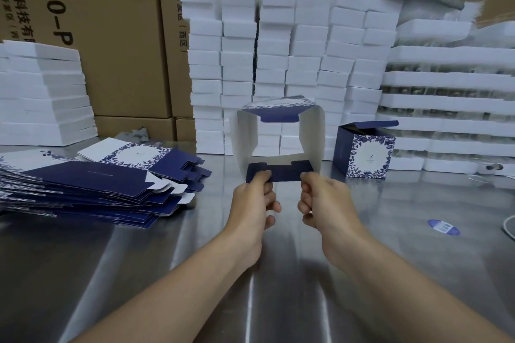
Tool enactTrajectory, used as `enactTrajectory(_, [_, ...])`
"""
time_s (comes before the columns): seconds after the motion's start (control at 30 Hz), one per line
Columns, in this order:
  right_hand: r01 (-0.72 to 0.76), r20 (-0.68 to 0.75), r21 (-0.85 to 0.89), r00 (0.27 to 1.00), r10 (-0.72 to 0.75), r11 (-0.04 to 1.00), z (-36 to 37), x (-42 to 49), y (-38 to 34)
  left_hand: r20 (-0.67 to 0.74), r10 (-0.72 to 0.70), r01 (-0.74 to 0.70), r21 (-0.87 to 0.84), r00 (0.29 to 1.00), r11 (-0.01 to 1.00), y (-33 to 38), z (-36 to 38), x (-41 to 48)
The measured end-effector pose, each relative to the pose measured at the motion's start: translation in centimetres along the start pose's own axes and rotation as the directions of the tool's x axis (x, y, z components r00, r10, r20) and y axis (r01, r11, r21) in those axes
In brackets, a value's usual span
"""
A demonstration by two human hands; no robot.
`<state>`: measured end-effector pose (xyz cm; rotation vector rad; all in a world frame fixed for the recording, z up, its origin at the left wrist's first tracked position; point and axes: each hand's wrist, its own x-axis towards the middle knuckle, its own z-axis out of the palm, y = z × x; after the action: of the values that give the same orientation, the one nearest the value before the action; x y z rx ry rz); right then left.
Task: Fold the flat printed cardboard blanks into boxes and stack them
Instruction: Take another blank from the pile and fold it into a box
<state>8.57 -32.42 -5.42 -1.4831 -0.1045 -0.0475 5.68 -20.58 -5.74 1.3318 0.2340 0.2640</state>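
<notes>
Nearest, two bare forearms reach out over the steel worktop. Left hand and right hand sit side by side, near each other but apart, above the worktop's middle. Both have thumb and curled fingers pinched on the dark blue bottom flap of a half-folded box, left hand on the flap's left end, right hand on its right end.

The box is opened into a square tube, white inside, with the view going straight through it. A printed flap with a dark blue tab hangs at its top far end. I cannot tell whether the tube touches the worktop.

- Toward the left edge: a fanned pile of flat blanks, dark blue with white flower-print panels.
- Toward the right edge: a round blue sticker and a bit of white cable.
- Right of the tube, further back: one finished box, upright, lid flap raised.
- Along the far edge: a tall wall of white foam blocks, white trays stacked at the right, and another white stack at the left.
- Behind everything: brown cartons with printed lettering.
</notes>
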Motion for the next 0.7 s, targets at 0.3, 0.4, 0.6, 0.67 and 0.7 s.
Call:
enactTrajectory(0.3, [0.021,0.017,-0.219,1.000,-0.018,0.976,-0.6,0.4,0.3,-0.037,0.069,-0.065,0.114,0.997,0.991,-0.4,-0.2,1.2])
enactTrajectory(0.4, [0.192,-0.102,-0.377,0.964,-0.246,0.906,-1.2,0.7,0.1,-0.109,0.173,-0.143,0.238,0.979,0.961,-0.6,-0.8,2.0])
enactTrajectory(0.6, [0.162,-0.168,-0.185,0.967,-0.193,0.969,-1.4,0.5,-0.9,-0.064,0.402,-0.304,0.550,0.913,0.778,-0.9,-2.0,2.9])
enactTrajectory(0.67, [0.117,-0.168,-0.128,0.976,-0.138,0.985,-1.3,0.5,-1.1,-0.003,0.470,-0.363,0.629,0.883,0.687,-0.8,-2.0,2.7])
enactTrajectory(0.7, [0.128,-0.155,-0.106,0.977,-0.144,0.986,-1.3,0.6,-1.2,0.023,0.491,-0.389,0.644,0.871,0.659,-0.7,-2.0,2.4])
